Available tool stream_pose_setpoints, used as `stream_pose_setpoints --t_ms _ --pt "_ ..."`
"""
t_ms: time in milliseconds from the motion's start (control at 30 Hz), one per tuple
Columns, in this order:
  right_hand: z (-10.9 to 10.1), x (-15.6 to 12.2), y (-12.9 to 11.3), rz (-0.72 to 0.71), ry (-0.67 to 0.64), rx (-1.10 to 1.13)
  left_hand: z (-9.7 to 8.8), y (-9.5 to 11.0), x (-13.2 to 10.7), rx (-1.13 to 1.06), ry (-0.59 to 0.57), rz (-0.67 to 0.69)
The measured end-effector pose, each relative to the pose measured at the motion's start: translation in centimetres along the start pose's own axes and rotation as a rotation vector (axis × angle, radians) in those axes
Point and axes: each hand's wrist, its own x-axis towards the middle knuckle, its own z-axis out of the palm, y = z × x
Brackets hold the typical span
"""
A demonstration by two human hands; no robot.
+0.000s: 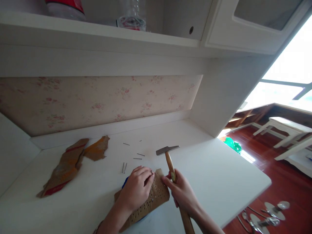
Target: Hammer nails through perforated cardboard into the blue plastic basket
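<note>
My right hand (182,191) is wrapped around the wooden handle of a hammer (170,162), whose metal head points up and away over the white surface. My left hand (138,185) rests on a brown, cardboard-like piece (159,193) dotted with many small holes. Its thumb and forefinger are pinched together near the piece's far edge; what they hold, if anything, is too small to make out. A bit of blue (125,182) shows from under the brown piece. Several loose nails (137,159) lie just beyond my left hand.
Torn brown cardboard (64,165) with red and orange marks lies on the white desktop (209,162) at left. A shelf (102,34) holding a clear container (133,22) overhangs the back. Past the desk's right edge are a red-brown floor (290,182) and a white stool (287,128).
</note>
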Motion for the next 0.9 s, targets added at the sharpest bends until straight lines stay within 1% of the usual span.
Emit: stream_pose_setpoints --t_ms 200,400,533,733,900 --pt "-0.2 0.9 -0.5 0.014 -0.018 0.087 0.1 -0.2 0.1 -0.02 -0.021 0.012" --pt "-0.1 1.1 -1.4 0.012 -0.001 0.104 0.6 -1.0 0.2 -0.044 -0.072 -0.037" --pt "0.0 1.1 -1.7 0.003 0.009 0.109 0.6 -1.1 0.3 -0.072 -0.098 -0.045" --pt "0.0 0.9 -1.9 0.005 0.02 0.129 0.3 -1.0 0.5 -0.092 -0.074 -0.052" --pt "0.1 0.9 -1.7 -0.006 0.017 0.123 0.5 -1.5 0.3 -0.16 -0.031 -0.051"
